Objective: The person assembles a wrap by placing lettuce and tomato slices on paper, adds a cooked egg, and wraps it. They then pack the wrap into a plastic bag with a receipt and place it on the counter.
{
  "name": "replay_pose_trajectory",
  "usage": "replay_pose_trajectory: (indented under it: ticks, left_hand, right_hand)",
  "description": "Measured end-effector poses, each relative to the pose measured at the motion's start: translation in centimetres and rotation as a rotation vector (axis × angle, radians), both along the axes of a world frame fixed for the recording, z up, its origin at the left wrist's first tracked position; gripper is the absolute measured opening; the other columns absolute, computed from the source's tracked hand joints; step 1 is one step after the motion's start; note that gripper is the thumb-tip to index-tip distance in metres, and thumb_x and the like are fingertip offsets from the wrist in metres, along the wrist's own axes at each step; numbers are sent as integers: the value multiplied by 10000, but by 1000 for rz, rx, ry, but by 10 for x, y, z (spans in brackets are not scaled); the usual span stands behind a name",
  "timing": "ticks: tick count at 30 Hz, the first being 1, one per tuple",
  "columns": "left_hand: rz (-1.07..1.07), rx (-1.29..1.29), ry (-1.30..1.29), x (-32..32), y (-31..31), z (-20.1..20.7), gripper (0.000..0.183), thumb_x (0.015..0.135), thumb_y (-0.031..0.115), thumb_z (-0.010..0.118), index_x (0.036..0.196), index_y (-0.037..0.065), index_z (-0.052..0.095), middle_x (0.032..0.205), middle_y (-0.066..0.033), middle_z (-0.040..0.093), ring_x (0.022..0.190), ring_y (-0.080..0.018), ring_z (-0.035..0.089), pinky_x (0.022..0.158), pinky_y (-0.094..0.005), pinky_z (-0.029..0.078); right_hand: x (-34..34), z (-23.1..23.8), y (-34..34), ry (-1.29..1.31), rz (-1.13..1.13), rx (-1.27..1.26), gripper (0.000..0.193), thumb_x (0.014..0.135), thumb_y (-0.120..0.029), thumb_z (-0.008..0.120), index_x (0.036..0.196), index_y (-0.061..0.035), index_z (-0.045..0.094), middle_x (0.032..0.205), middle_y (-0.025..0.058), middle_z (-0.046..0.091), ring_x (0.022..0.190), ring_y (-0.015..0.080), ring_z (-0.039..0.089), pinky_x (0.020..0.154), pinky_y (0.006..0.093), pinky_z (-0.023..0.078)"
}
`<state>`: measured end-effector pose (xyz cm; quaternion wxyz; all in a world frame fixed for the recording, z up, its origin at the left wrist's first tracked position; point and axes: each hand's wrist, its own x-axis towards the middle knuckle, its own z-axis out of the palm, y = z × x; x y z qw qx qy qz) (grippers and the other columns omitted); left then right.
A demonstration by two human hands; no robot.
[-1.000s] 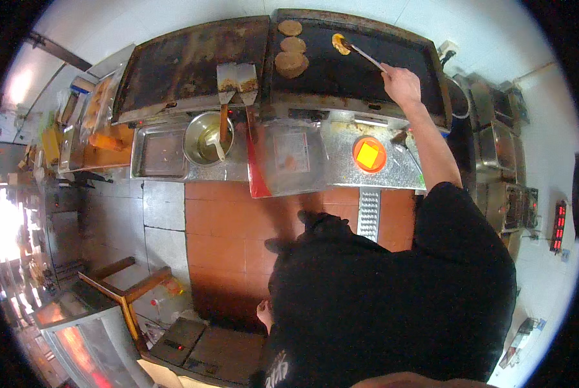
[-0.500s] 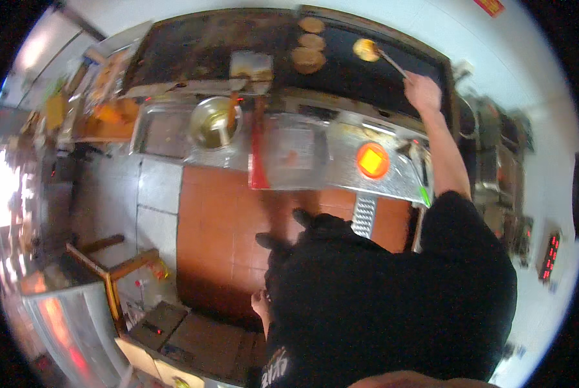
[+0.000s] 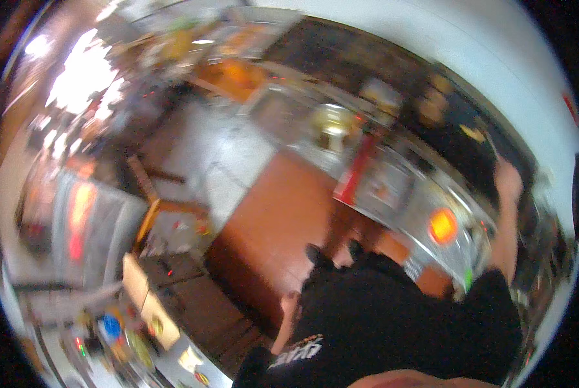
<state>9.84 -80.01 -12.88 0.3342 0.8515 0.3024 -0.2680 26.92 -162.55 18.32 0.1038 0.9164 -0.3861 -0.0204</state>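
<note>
Over the black griddle point(image 3: 461, 152) at the far right, my right hand point(image 3: 509, 182) is closed around a thin-handled utensil point(image 3: 492, 143). Its far end reaches a yellow, egg-like patch point(image 3: 473, 134) on the griddle; blur hides the utensil's exact kind. Round brown flatbreads point(image 3: 433, 107) lie left of that patch. Low beside my body hangs my left hand point(image 3: 289, 308), away from the counter, its fingers too smeared to read. An orange round dish point(image 3: 442, 226) with something bright yellow in it sits on the metal counter, nearer than the griddle.
A metal pot point(image 3: 331, 126) stands on the counter beside a red-edged clear container point(image 3: 360, 169). A wooden-framed chair or stand point(image 3: 148, 216) is at the left. Dark boxes or a cabinet point(image 3: 195, 288) flank the red-brown floor point(image 3: 270, 223) near my left hand.
The whole view has swung round, so the counter now slants down to the right. My right hand still grips the utensil at the griddle; the left still hangs low. The picture is more blurred.
</note>
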Motion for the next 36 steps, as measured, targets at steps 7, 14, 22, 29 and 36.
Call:
replay_pose_trajectory:
  ticks: [7, 14, 22, 29, 36]
  left_hand:
    - [139, -89, -43, 16, 38, -37, 301, 924, 222, 762, 1058, -47, 748, 1002, -148, 773, 932, -252, 726, 831, -386, 566]
    - [266, -261, 43, 34, 58, 13, 308, 989, 131, 710, 1203, -78, 637, 1081, -156, 716, 929, -247, 714, 829, -350, 603]
    - [73, -207, -58, -2, 63, -43, 284, 981, 180, 727, 1140, -54, 703, 1047, -145, 755, 946, -239, 708, 877, -363, 564]
    - [-11, -186, 12, -6, 42, -35, 305, 975, 189, 730, 1165, -47, 705, 1086, -146, 759, 972, -245, 706, 892, -370, 558]
    - [-93, -121, 10, 12, 41, -24, 326, 967, 201, 735, 1190, -36, 708, 1127, -146, 762, 1001, -250, 703, 908, -377, 553]
  right_hand:
    - [14, 3, 18, -76, -64, 112, 316, 977, -317, 601, 1231, -223, 764, 1158, 150, 751, 1099, 359, 702, 956, 492, 569]
    - [8, -8, 21, -249, -251, 330, 386, 970, -392, 659, 1303, -215, 741, 1185, 145, 755, 1122, 332, 708, 999, 458, 552]
    - [20, -18, 26, -151, -91, 233, 433, 971, -420, 654, 1350, -219, 710, 1142, 159, 759, 1090, 358, 713, 970, 466, 565]
    - [-46, -53, -14, -572, -424, 686, 441, 972, -356, 688, 1333, -105, 710, 819, 85, 723, 590, 174, 624, 546, 343, 478]
    - [-57, -100, -23, -916, -549, 1357, 375, 998, -289, 697, 1304, -71, 698, 742, 0, 610, 474, 53, 352, 437, 237, 225]
